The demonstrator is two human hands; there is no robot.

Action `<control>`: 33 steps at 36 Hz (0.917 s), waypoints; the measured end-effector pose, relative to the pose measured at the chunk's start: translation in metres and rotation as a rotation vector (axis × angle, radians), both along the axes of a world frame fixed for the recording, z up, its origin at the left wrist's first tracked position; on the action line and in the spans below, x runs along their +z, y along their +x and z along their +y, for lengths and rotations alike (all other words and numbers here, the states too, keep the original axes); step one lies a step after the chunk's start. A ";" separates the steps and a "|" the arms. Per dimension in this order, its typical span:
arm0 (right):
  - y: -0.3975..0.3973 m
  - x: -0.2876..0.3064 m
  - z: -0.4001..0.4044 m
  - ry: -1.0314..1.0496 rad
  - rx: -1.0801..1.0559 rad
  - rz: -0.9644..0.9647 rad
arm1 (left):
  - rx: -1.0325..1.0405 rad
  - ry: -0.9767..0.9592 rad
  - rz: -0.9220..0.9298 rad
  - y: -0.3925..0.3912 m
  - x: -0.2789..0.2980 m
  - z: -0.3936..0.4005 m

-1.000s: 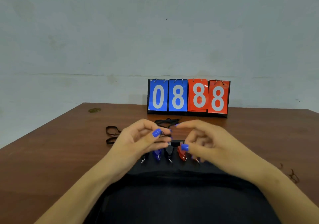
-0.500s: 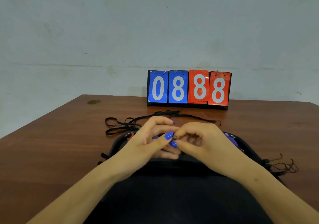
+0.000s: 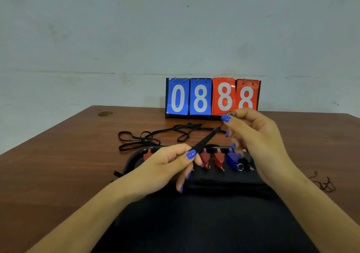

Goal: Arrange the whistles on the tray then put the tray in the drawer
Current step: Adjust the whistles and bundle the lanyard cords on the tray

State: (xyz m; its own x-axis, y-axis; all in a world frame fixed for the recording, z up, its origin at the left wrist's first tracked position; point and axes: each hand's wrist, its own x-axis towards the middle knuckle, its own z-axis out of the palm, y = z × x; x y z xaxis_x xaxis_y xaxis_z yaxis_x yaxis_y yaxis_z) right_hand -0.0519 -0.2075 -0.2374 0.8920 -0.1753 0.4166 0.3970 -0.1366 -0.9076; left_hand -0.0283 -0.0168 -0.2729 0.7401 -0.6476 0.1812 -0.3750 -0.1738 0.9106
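Head view, the only one: both hands are raised over a dark tray (image 3: 134, 158) that sits on the brown worktop (image 3: 58, 165) close to the person. The left hand (image 3: 167, 163) pinches a black lanyard (image 3: 204, 140) between thumb and forefinger, its grip closed on the strap's near end. The right hand (image 3: 253, 135) is higher and further back, thumb and forefinger pinched on the strap's far end, where a small ring or loop (image 3: 231, 114) shows at the fingertips. The strap runs taut between the two, likely so it can be freed from its clip or straightened rather than left to tangle.

On the tray a row of whistles lies side by side, mouthpieces pointing away from the person: two red whistles (image 3: 212, 158) next to each other, a blue whistle (image 3: 232, 158) to their right with a metal split ring (image 3: 240, 167) at its near end, and another red one (image 3: 147, 154) partly hidden behind the left hand. The neat row suggests arranging is well under way; no drawer is in view.

Loose black straps (image 3: 148, 137) lie in a heap beyond the tray, probably set aside out of the way. A flip scoreboard (image 3: 212, 97) reading 0888 stands at the wall. Thin dark cords (image 3: 324, 185) lie at the right edge.
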 end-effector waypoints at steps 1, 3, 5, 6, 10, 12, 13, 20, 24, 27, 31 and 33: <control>0.001 0.001 -0.002 0.038 -0.013 0.016 | 0.008 -0.018 0.012 0.000 0.001 0.001; 0.001 0.005 -0.007 0.115 -0.026 0.032 | 0.038 -0.050 0.026 0.002 0.002 0.002; 0.002 0.008 -0.012 0.186 -0.043 0.034 | 0.085 -0.072 0.021 0.004 0.003 0.003; 0.003 0.010 -0.015 0.214 -0.061 0.037 | 0.112 -0.091 0.020 0.005 0.004 0.004; 0.007 0.015 -0.027 0.331 -0.149 0.041 | 0.245 -0.146 0.037 0.012 0.005 0.009; 0.008 0.016 -0.034 0.395 -0.179 0.039 | 0.302 -0.168 0.055 0.015 0.006 0.012; 0.008 0.017 -0.037 0.426 -0.189 0.040 | 0.322 -0.184 0.062 0.017 0.007 0.013; 0.012 0.014 -0.049 0.552 -0.224 0.049 | 0.393 -0.168 -0.003 0.025 0.007 0.022; 0.015 0.011 -0.057 0.622 -0.248 0.048 | 0.463 -0.061 -0.137 0.029 0.005 0.024; 0.018 0.009 -0.065 0.679 -0.284 0.051 | 0.478 -0.057 -0.112 0.031 0.004 0.027; 0.023 0.008 -0.077 0.748 -0.330 0.050 | 0.475 -0.074 -0.054 0.033 0.006 0.031; 0.025 0.006 -0.084 0.781 -0.358 0.047 | 0.503 -0.059 -0.085 0.035 0.007 0.030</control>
